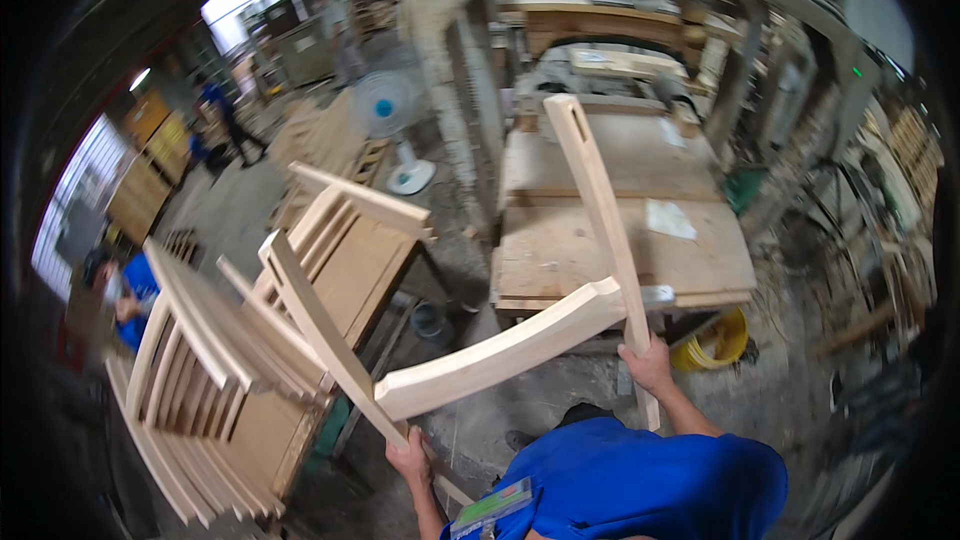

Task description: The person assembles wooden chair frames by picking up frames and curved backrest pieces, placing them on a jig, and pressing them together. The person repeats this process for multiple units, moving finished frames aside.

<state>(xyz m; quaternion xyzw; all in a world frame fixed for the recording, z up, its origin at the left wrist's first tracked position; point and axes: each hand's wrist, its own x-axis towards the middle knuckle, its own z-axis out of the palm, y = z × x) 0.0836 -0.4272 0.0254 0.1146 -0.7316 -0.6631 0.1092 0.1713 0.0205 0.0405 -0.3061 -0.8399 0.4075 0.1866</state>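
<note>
Head view: left fingers point(411, 436) grip the left post point(325, 325), right fingers point(630, 352) the right post point(596, 190), a curved rail point(500, 348) between.

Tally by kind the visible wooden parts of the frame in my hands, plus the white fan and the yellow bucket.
Long uprights: 2
Curved crosspiece: 1
White fan: 1
Yellow bucket: 1
Total: 5

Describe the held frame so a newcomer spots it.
Find the blue shirt at the bottom. Beside it, the left hand and right hand hold an H-shaped wooden frame with a curved crossbar. Unlike the wooden pieces stacked at left, it is single and hand-held.
</note>
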